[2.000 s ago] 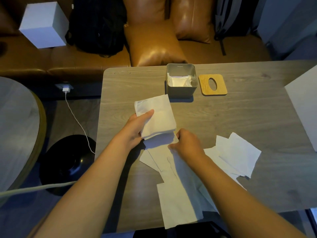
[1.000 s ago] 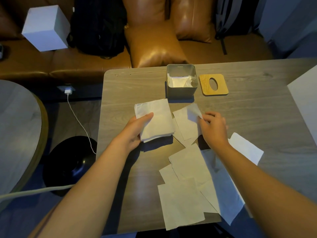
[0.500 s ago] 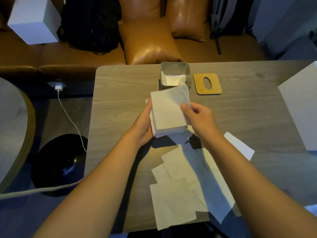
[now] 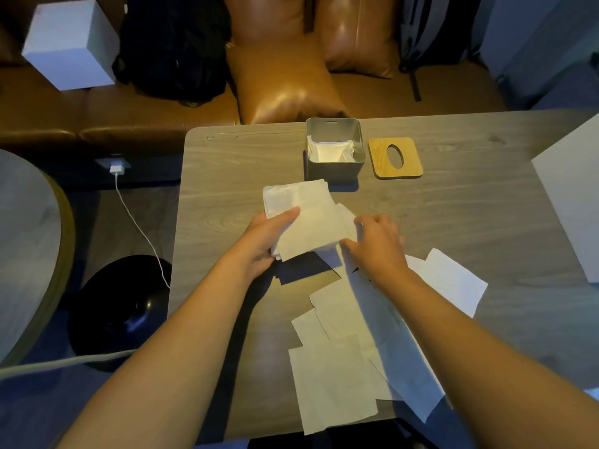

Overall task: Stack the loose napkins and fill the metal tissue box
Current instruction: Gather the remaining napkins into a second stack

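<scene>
Gripping the napkin stack (image 4: 304,218) thumb-on-top, the left hand (image 4: 262,241) lifts it above the table (image 4: 453,215); the right hand (image 4: 377,244) pinches its right edge, near the metal tissue box (image 4: 334,170).

Behind the tabletop (image 4: 227,163) stands a brown leather sofa (image 4: 97,124) with a leather cushion (image 4: 285,82) leaning on its seat. A white box (image 4: 69,43) rests on the sofa at the left, and just beside it lies a black bag (image 4: 175,47). Another dark bag (image 4: 434,30) leans at the right end. On the floor to the left, a white charger (image 4: 117,170) sits in a socket, and its cable (image 4: 142,231) runs down toward a round black object (image 4: 120,306). A round table (image 4: 22,254) shows at the left edge. A large white sheet (image 4: 573,196) lies on the right side of the tabletop.
</scene>
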